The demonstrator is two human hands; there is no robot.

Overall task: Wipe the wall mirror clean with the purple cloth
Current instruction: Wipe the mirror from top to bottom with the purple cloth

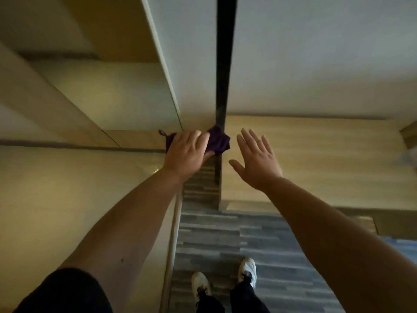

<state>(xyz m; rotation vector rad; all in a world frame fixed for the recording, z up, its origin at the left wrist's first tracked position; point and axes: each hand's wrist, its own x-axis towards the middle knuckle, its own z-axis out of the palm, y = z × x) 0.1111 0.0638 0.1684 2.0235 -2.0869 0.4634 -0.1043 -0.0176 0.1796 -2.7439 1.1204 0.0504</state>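
Note:
The purple cloth (pixel 218 141) is bunched up and pressed against the wall mirror (pixel 199 184), right beside the mirror's dark vertical edge (pixel 225 64). My left hand (pixel 187 152) lies flat over the cloth's left half and grips it; a small loop of cloth sticks out to the left. Below the cloth, the mirror reflects the grey floor. My right hand (pixel 257 157) is open with fingers spread and holds nothing. It hovers just right of the dark edge, in front of the beige wall panel (pixel 316 154). I cannot tell whether it touches the panel.
A tall beige cabinet side (pixel 67 188) stands close on my left. Grey plank flooring (pixel 225 240) runs beneath me, with my two white shoes (pixel 225 279) on it. A white wall (pixel 316 53) rises at upper right. Something pale blue (pixel 408 154) lies at the far right edge.

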